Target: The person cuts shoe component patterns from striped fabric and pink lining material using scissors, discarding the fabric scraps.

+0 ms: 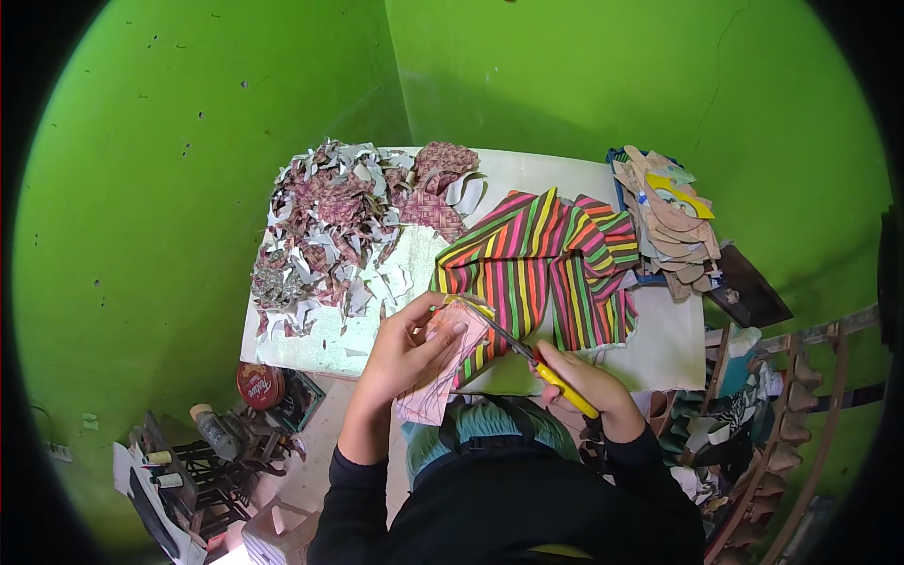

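My left hand is closed on a pale pink piece of fabric with dark lines on it, held up over the table's near edge. In my right hand is a pair of scissors with yellow handles, the fingers wrapped round them. Their dark blades point up and left and meet the upper right edge of the pink piece. Whether the blades are apart is too small to tell. Crumpled striped fabric in several bright colours lies just behind both hands, partly under the pink piece.
On the white table, a heap of fabric scraps covers the left side. Flat brown pattern pieces are stacked at the back right. A round red tin stands lower left. A curved rack stands at right.
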Demonstrator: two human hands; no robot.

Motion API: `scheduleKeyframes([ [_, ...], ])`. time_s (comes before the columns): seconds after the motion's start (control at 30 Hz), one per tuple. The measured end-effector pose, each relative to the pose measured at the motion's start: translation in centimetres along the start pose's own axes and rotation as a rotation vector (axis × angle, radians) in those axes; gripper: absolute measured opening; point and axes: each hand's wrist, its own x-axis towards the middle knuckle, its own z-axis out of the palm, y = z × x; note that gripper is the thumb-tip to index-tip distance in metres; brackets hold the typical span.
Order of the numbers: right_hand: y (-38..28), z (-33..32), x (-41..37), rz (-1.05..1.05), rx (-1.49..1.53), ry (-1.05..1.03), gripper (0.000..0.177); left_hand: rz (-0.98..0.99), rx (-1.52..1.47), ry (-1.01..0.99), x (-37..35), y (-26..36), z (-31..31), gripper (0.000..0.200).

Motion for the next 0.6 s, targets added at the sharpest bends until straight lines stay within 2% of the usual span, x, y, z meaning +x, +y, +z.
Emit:
scheduleKeyframes([
  [0.03,0.4,0.1,0.0,-0.212,-0.136,0.032,0.022,0.002,0.002,0.007,0.0,-0.1,0.0,0.016],
  [0.07,-0.2,0.0,0.0,-0.213,-0.136,0.031,0.022,0.003,0.002,0.008,0.0,0.0,0.0,0.016],
  [0.13,-1.9,-0.1,-0.2,0.046,0.038,-0.072,0.020,-0.010,-0.083,0.008,0.0,0.0,0.1,0.016],
  [0.17,-1.4,-0.1,-0.2,0.048,0.040,-0.070,0.020,-0.011,-0.083,0.005,0.1,0.0,0.2,0.016],
  [0.23,-0.2,0.0,0.2,-0.283,-0.194,0.023,0.023,-0.010,-0.048,0.000,0.2,0.3,0.1,0.016],
  [0.27,-0.7,-0.2,0.1,-0.283,-0.193,0.025,0.023,-0.010,-0.048,-0.002,0.2,0.3,0.1,0.016],
  [0.3,-1.7,-0.6,0.1,0.002,-0.012,-0.055,0.024,-0.016,-0.052,-0.004,0.1,0.3,0.1,0.016],
  [0.33,-2.4,-0.9,0.0,0.287,0.170,-0.135,0.036,-0.022,-0.056,-0.005,0.1,0.3,0.1,0.015],
  [0.37,-2.7,-0.6,-0.1,0.286,0.170,-0.135,0.036,-0.021,-0.055,-0.005,0.1,0.4,0.1,0.015],
  [0.4,-3.0,-0.2,0.0,0.271,0.199,-0.060,0.022,-0.030,-0.081,-0.006,0.1,0.5,0.1,0.015],
  [0.43,-3.2,0.2,0.0,0.257,0.229,0.015,0.043,-0.040,-0.108,-0.007,0.1,0.7,0.2,0.015],
  [0.53,-1.8,0.6,0.2,0.138,0.171,0.084,0.043,-0.045,-0.126,-0.001,0.1,0.9,0.3,0.015],
  [0.57,-2.3,0.5,0.2,0.137,0.171,0.084,0.043,-0.044,-0.126,-0.001,0.1,0.8,0.2,0.015],
  [0.6,-3.1,0.3,0.2,0.226,0.218,0.046,0.043,-0.057,-0.137,-0.007,0.1,0.7,0.1,0.015],
])
